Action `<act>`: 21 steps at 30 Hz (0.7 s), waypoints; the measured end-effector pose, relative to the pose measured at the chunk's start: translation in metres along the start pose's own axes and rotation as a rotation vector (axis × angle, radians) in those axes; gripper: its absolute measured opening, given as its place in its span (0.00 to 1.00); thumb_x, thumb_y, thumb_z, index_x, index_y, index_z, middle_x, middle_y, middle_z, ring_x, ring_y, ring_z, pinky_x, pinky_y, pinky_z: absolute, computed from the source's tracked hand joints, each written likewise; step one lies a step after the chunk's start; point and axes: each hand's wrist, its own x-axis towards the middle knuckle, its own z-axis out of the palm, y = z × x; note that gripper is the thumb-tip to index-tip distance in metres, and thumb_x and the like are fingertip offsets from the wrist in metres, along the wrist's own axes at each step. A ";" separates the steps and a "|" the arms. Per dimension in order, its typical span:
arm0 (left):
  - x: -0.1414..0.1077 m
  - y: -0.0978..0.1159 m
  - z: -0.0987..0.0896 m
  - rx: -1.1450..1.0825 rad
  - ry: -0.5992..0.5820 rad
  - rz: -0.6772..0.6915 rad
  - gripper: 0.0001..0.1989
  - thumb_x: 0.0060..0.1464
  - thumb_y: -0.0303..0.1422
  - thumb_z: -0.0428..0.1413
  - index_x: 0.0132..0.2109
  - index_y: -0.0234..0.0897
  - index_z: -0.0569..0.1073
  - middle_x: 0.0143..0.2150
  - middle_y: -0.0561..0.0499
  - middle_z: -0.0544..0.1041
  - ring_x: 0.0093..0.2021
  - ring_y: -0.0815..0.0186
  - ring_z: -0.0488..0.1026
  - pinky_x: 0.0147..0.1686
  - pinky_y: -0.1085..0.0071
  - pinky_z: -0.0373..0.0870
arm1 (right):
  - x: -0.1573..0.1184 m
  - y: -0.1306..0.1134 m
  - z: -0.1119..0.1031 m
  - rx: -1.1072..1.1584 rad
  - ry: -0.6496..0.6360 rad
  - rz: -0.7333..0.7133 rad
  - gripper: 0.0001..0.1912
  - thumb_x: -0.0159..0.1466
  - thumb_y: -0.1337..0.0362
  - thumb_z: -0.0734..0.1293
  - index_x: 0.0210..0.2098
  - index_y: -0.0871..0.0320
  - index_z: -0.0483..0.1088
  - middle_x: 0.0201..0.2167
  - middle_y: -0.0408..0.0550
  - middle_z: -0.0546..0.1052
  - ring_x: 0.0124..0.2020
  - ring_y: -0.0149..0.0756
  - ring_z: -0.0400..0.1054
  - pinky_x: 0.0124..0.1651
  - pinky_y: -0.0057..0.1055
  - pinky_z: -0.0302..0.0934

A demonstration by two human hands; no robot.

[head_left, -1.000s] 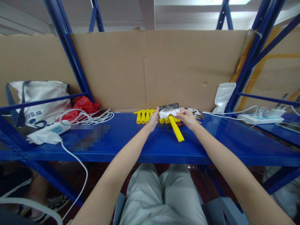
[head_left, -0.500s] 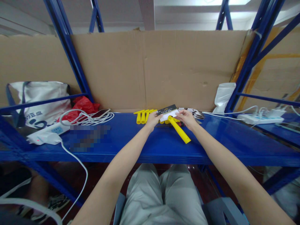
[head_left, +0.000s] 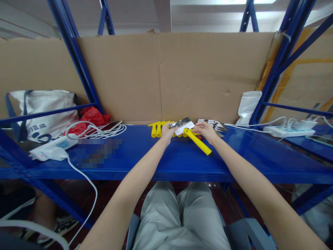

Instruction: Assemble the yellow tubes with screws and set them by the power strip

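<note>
My left hand is closed on the left edge of a black-and-white printed card, over the blue shelf. A yellow tool with a long round handle lies against the card, its handle slanting toward me and to the right. My right hand is closed with its fingertips at the right end of the tool's head, by the card's edge; what lies under the fingers is partly hidden. Several similar yellow tools are lined up behind my left hand. Beyond my right hand is a pile of printed cards.
A cardboard sheet stands behind the blue shelf. Leftward are a white bag, a red plastic bag, coiled white cables and a power strip. A white pouch and another power strip are rightward.
The card and yellow tool have shifted slightly left, and the card's top has tilted. The tool's handle end has risen a little in view. My right fingers have moved off the card's upper right edge.
</note>
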 end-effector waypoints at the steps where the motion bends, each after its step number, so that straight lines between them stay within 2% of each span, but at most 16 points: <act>1: -0.001 0.001 0.000 0.001 0.033 0.004 0.16 0.39 0.16 0.57 0.38 0.33 0.72 0.33 0.50 0.76 0.32 0.68 0.75 0.35 0.72 0.71 | -0.001 0.000 0.001 -0.015 -0.017 -0.009 0.14 0.50 0.70 0.72 0.30 0.57 0.62 0.27 0.41 0.75 0.26 0.27 0.72 0.32 0.23 0.68; 4: -0.003 0.006 -0.001 0.000 0.100 0.002 0.21 0.40 0.15 0.57 0.44 0.34 0.70 0.42 0.46 0.76 0.34 0.68 0.75 0.33 0.73 0.71 | -0.005 0.001 0.002 -0.141 -0.108 -0.047 0.14 0.49 0.67 0.73 0.31 0.56 0.64 0.28 0.42 0.75 0.23 0.25 0.68 0.27 0.24 0.65; 6: -0.005 0.008 -0.002 -0.006 0.075 -0.024 0.21 0.41 0.15 0.56 0.44 0.35 0.70 0.45 0.45 0.75 0.34 0.68 0.75 0.33 0.73 0.71 | -0.007 0.002 0.003 -0.237 -0.181 -0.072 0.13 0.49 0.64 0.72 0.32 0.56 0.66 0.27 0.42 0.74 0.22 0.25 0.66 0.26 0.25 0.64; 11: -0.004 0.008 -0.003 0.011 -0.090 -0.083 0.10 0.42 0.17 0.55 0.32 0.33 0.73 0.36 0.46 0.77 0.31 0.68 0.74 0.33 0.71 0.71 | -0.004 0.008 0.003 -0.334 -0.230 -0.218 0.17 0.44 0.61 0.74 0.30 0.56 0.65 0.27 0.40 0.71 0.25 0.27 0.66 0.29 0.27 0.63; 17: -0.001 0.004 -0.003 0.008 -0.069 -0.102 0.10 0.44 0.17 0.53 0.31 0.33 0.76 0.30 0.48 0.78 0.32 0.66 0.75 0.36 0.69 0.73 | -0.005 0.010 0.003 -0.570 -0.313 -0.361 0.17 0.46 0.61 0.72 0.34 0.57 0.66 0.29 0.40 0.70 0.22 0.25 0.61 0.28 0.26 0.59; 21: 0.001 0.003 -0.003 -0.005 -0.034 -0.119 0.11 0.43 0.16 0.52 0.33 0.31 0.76 0.30 0.47 0.78 0.31 0.67 0.75 0.36 0.70 0.72 | -0.008 0.006 0.005 -0.740 -0.318 -0.461 0.12 0.50 0.65 0.70 0.35 0.56 0.70 0.31 0.42 0.73 0.24 0.26 0.62 0.30 0.26 0.59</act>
